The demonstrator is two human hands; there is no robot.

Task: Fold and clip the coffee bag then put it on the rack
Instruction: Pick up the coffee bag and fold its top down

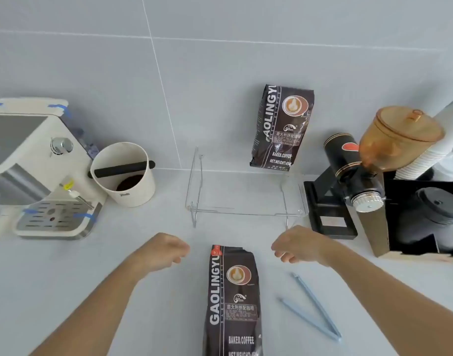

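A dark coffee bag (233,301) lies flat on the white counter near the front edge, its torn top pointing away from me. To its right lies a pale blue bag clip (313,308), spread open in a V. My left hand (164,249) hovers just left of the bag's top with fingers loosely curled and holds nothing. My right hand (296,244) hovers to the right of the bag's top, fingers apart and empty. Behind both hands stands a clear acrylic rack (246,199). A second coffee bag (282,127) stands upright on the rack against the wall.
A white espresso machine (38,173) fills the left side, with a white knock box (125,176) beside it. A black grinder with an amber hopper (369,160) stands right of the rack. A wooden box of black lids (430,214) and stacked paper cups (425,152) sit far right.
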